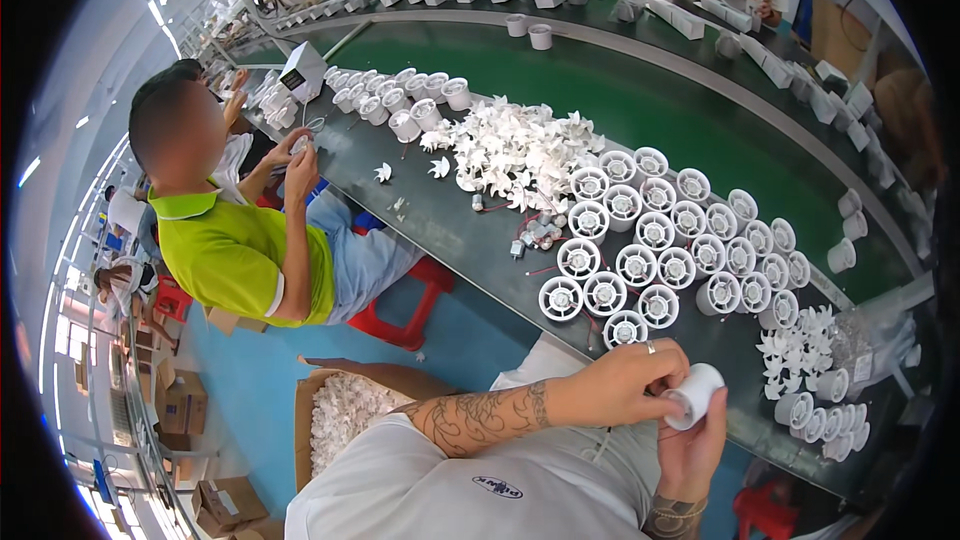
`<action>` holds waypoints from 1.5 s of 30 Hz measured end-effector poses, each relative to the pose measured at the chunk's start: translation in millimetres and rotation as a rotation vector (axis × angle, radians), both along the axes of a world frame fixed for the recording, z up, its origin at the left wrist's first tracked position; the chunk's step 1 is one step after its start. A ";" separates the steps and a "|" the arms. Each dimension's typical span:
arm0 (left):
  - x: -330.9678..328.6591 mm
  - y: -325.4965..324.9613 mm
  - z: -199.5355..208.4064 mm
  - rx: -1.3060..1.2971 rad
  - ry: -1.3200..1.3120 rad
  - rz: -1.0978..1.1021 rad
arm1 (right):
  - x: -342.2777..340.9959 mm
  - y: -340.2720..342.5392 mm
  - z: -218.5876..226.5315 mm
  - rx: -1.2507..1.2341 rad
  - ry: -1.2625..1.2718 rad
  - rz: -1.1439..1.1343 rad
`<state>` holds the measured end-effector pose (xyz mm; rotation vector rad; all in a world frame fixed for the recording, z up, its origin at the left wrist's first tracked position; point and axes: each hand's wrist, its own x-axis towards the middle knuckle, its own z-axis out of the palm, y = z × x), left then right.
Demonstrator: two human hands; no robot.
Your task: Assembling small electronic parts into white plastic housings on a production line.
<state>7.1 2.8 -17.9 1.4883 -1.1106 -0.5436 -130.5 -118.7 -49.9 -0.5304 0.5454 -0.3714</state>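
Close in front of my body, a white plastic cup-shaped housing (697,395) is tilted on its side. My right hand (692,450) is closed around it from below and the right. From the left, my left hand (640,380) meets the housing's end with thumb and fingers pinched together; whatever they hold there is hidden. Just beyond my hands, rows of similar white housings (657,230) with spoked rings inside stand upright on the dark worktable. Behind them lies a heap of white fan impellers (530,150). Small metal motors with red wires (540,232) lie beside the heap.
A green conveyor belt (640,100) runs beyond the table. To my left sits a co-worker in a lime shirt (240,250) on a red stool (410,305). A carton of white pieces (350,420) stands by my left side. More impellers (800,350) and housings (825,420) lie at right.
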 end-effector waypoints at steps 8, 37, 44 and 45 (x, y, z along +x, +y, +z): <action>8.0 6.4 7.8 0.040 -0.218 -0.107 | 1.8 6.5 6.8 -0.010 0.002 0.127; 217.9 129.7 -88.1 0.497 -0.829 0.894 | 32.2 -146.2 74.5 -2.076 0.536 -0.186; 204.9 115.8 -79.4 0.398 -0.928 0.923 | 140.4 -322.9 9.1 -2.113 0.943 0.190; 204.5 111.7 -76.9 0.346 -0.909 0.924 | 143.2 -338.1 -3.1 -2.126 0.911 0.066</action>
